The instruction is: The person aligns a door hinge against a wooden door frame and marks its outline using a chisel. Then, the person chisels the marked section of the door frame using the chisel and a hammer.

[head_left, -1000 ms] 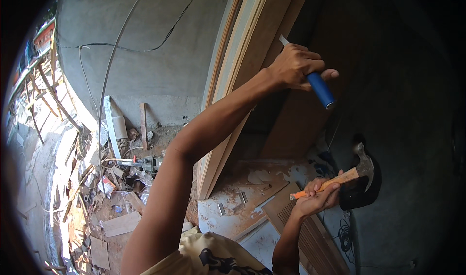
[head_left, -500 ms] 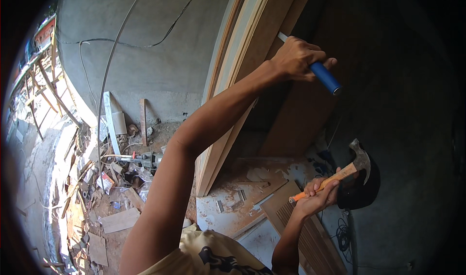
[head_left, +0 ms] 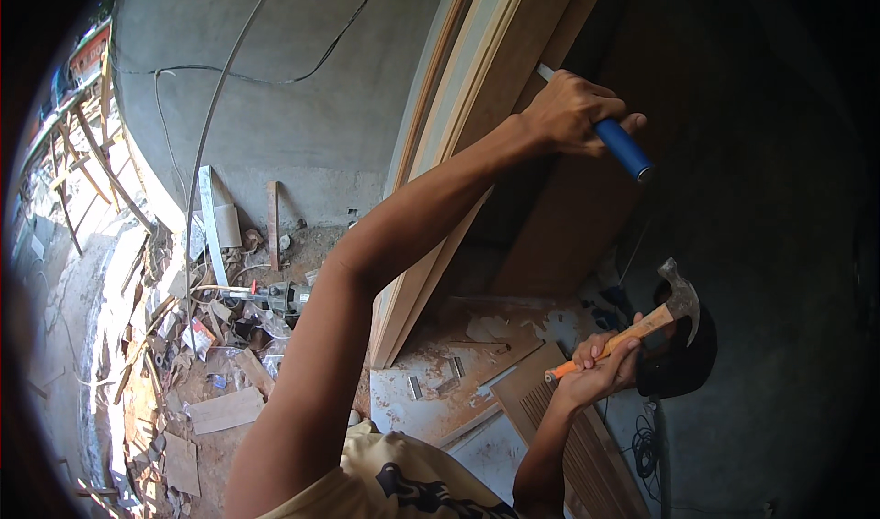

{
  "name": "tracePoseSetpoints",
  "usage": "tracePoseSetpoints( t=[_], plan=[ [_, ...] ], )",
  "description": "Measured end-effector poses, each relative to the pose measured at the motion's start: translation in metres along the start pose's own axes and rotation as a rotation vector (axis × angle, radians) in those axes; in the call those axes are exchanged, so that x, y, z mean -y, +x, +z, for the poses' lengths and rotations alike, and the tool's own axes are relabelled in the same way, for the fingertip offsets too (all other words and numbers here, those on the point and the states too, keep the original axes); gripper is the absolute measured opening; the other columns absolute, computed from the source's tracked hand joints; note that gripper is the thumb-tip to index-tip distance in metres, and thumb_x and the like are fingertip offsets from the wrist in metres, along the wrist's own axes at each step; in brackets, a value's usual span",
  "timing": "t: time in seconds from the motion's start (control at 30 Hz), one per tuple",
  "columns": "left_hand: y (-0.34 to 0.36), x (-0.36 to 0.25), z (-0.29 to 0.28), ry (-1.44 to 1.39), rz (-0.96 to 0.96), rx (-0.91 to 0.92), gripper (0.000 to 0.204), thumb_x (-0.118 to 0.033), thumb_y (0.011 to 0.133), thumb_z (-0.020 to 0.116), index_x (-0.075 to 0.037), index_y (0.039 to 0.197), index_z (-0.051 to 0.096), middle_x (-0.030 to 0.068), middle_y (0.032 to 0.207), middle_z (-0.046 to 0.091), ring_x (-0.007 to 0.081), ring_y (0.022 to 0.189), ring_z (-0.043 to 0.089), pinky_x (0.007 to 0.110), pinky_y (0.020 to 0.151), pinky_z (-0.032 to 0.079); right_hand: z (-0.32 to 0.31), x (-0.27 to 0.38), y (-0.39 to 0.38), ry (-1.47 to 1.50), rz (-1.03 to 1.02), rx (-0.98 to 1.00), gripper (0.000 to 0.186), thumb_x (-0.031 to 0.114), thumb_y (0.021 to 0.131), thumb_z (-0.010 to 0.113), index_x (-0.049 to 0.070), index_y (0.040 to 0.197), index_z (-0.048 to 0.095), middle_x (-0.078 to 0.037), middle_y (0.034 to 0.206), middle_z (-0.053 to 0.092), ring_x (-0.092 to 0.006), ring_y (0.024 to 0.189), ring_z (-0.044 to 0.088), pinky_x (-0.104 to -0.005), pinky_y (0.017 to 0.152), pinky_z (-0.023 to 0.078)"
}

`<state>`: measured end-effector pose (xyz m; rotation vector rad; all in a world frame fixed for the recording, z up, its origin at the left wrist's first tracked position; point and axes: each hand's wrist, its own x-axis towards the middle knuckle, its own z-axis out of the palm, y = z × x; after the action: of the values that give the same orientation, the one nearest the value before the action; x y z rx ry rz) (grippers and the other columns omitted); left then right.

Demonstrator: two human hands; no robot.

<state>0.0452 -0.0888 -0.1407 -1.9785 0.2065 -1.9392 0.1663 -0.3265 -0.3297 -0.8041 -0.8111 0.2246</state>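
Note:
My left hand [head_left: 577, 116] is raised and closed around the blue handle of a chisel [head_left: 623, 151]. Its flat metal blade points up and left against the edge of a wooden door frame [head_left: 513, 70], though I cannot tell how deep the tip sits. Lower down on the right, my right hand [head_left: 600, 370] grips a claw hammer [head_left: 655, 320] by its orange handle. The hammer's steel head is up, well apart from the chisel. Behind the hammer head is a black rounded thing [head_left: 683, 368] that I cannot make out clearly.
Below the frame lies a dusty white board [head_left: 394, 404] with small metal pieces on it. A grooved wooden panel [head_left: 568, 437] is beside it. Rubble and scraps cover the ground at left, near a power tool [head_left: 275, 295]. A cable [head_left: 220, 79] hangs before the grey wall [head_left: 302, 33].
My left hand and the chisel appear slightly farther right, along with the door frame, as the view shifts a little. The hammer stays nearly where it was, still in my right hand.

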Motion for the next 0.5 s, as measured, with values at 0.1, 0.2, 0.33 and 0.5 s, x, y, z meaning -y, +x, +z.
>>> tracePoseSetpoints(
  t=[0.1, 0.2, 0.33, 0.5],
  plan=[
    [-0.001, 0.0, 0.002, -0.008, 0.011, -0.003, 0.057, -0.025, 0.09, 0.072, -0.01, 0.045, 0.04, 0.001, 0.041, 0.037, 0.0163, 0.033, 0.034, 0.035, 0.036, 0.026, -0.001, -0.001, 0.0, 0.013, -0.006, 0.009, 0.055, 0.039, 0.108, 0.041, -0.005, 0.14, 0.043, 0.001, 0.067, 0.04, -0.0013, 0.049, 0.031, -0.0149, 0.038, 0.023],
    [0.0, -0.003, 0.003, -0.027, 0.012, -0.027, 0.057, -0.025, 0.09, 0.072, -0.01, 0.045, 0.04, 0.0004, 0.041, 0.037, 0.0157, 0.033, 0.034, 0.034, 0.035, 0.025, 0.004, 0.0, -0.001, 0.034, -0.022, -0.002, 0.054, 0.037, 0.108, 0.041, -0.007, 0.14, 0.043, 0.001, 0.064, 0.039, -0.0015, 0.047, 0.03, -0.0151, 0.038, 0.023],
    [0.004, -0.008, 0.006, -0.03, -0.011, -0.018, 0.058, -0.026, 0.09, 0.071, -0.011, 0.045, 0.039, 0.0002, 0.041, 0.037, 0.0153, 0.033, 0.034, 0.034, 0.036, 0.026, 0.0, -0.004, 0.002, -0.037, -0.128, 0.105, 0.051, 0.033, 0.108, 0.042, -0.01, 0.137, 0.046, 0.0, 0.062, 0.04, -0.0017, 0.046, 0.031, -0.0156, 0.039, 0.024],
    [0.001, -0.008, 0.002, -0.052, -0.047, -0.043, 0.058, -0.027, 0.091, 0.07, -0.011, 0.045, 0.039, 0.0002, 0.041, 0.037, 0.0151, 0.033, 0.034, 0.034, 0.036, 0.026, 0.023, 0.004, 0.009, -0.071, -0.262, 0.157, 0.05, 0.033, 0.108, 0.043, -0.012, 0.129, 0.05, -0.001, 0.062, 0.043, -0.0021, 0.047, 0.035, -0.0159, 0.04, 0.025]
  ],
)
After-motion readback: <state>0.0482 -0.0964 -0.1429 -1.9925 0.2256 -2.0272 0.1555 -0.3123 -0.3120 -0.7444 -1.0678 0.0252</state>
